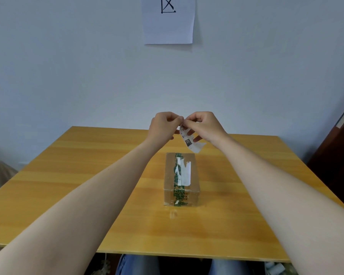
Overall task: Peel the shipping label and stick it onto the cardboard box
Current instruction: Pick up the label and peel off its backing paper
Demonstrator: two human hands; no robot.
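A small cardboard box (181, 180) sits in the middle of the wooden table (87, 175), sealed with green printed tape and bearing torn white label remnants on top. Above and behind the box, both hands are raised and meet at the fingertips. My left hand (164, 125) and my right hand (204, 126) pinch the top edge of a white shipping label (189, 140) with black print. The label hangs down curled between them, clear of the box. Whether its backing has separated I cannot tell.
A white sheet of paper (168, 20) with a black mark hangs on the pale wall behind the table. A dark wooden door or cabinet (338, 151) stands at the right edge. My knees in jeans (135, 264) show below the table's near edge.
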